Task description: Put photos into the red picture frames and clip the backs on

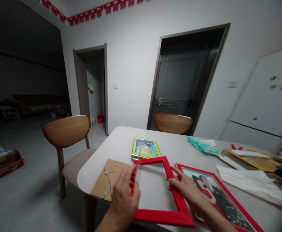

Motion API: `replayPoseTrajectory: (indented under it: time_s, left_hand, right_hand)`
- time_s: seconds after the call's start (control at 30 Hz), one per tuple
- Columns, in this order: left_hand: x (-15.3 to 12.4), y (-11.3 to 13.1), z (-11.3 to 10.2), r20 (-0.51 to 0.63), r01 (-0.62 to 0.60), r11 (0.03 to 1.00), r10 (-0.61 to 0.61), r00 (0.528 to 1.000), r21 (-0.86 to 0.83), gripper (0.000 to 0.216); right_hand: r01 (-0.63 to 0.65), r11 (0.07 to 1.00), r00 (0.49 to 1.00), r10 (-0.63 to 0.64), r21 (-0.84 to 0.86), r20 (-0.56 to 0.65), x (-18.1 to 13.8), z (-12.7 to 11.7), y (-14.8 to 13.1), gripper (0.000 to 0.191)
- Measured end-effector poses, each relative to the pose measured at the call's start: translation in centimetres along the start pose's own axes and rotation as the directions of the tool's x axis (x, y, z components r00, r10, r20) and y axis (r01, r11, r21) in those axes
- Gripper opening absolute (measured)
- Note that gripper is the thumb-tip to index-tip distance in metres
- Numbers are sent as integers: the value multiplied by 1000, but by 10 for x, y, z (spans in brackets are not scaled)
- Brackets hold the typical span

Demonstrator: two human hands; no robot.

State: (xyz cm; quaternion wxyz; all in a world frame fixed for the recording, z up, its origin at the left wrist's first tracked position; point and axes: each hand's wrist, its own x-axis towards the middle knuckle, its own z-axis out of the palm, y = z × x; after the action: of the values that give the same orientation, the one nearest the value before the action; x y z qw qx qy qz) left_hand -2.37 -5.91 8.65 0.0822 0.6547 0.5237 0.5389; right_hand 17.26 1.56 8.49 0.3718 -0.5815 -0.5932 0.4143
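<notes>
An empty red picture frame (165,216) is held tilted over the near edge of the table. My left hand (125,195) is closed at its left side, where a thin clear pane (139,172) stands nearly on edge by the thumb. Whether the fingers pinch both pane and frame is hard to make out. My right hand (183,187) grips the right side of the frame between thumb and fingers. Left of the frame lies a brown backing board (99,183) with metal clips, partly behind my left hand. A second red-framed photo (218,196) lies under my right forearm.
Farther back on the white table (121,138) lies a green-framed picture (147,148). A teal plastic wrapper (201,146), white sheets (249,180) and a yellow envelope (249,159) crowd the right side. Wooden chairs (68,132) stand at the left and far side.
</notes>
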Motion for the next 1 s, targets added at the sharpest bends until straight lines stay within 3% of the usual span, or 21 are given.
replayPoseTrajectory:
  time_s: [0.1,0.2,0.3,0.43,0.53,0.63,0.7,0.77,0.83,0.9,1.0]
  left_hand:
    - [-11,-35,-21,-71,256,966,-258,964,-31,37]
    - [-28,-61,-27,17,402,915,-401,916,-48,37]
    - [-40,-70,-24,115,379,922,-386,915,78,35]
    - [-38,-65,-21,135,279,945,-303,943,170,37]
    - [-34,-61,-18,183,213,957,-249,951,195,43]
    - [-35,-59,-15,272,184,959,-240,932,215,54]
    - [-37,-57,-11,362,179,958,-253,897,225,60]
    - [-37,-54,-6,425,156,959,-246,871,237,65]
    - [-35,-50,2,437,103,965,-204,876,242,68]
    - [-29,-45,10,392,42,977,-124,912,210,67]
    - [-17,-35,16,236,1,998,-15,972,56,58]
  right_hand:
    - [42,915,996,-68,-401,-50,10,-4,23,55]
    - [71,775,990,-129,-628,-47,17,-5,43,49]
    - [123,694,983,-182,-710,-7,18,-3,52,45]
    - [232,651,940,-342,-722,-6,12,10,46,41]
    - [286,799,948,-316,-530,35,8,33,37,45]
    - [186,950,980,-162,-252,113,8,62,28,50]
    - [89,996,983,-85,-18,161,9,79,21,53]
    - [-5,964,973,-57,264,226,7,89,10,55]
    - [-52,873,963,-85,485,256,2,92,-5,53]
    - [-23,810,962,-141,586,232,-7,89,-23,50]
    - [63,813,961,-206,578,185,-19,79,-42,48]
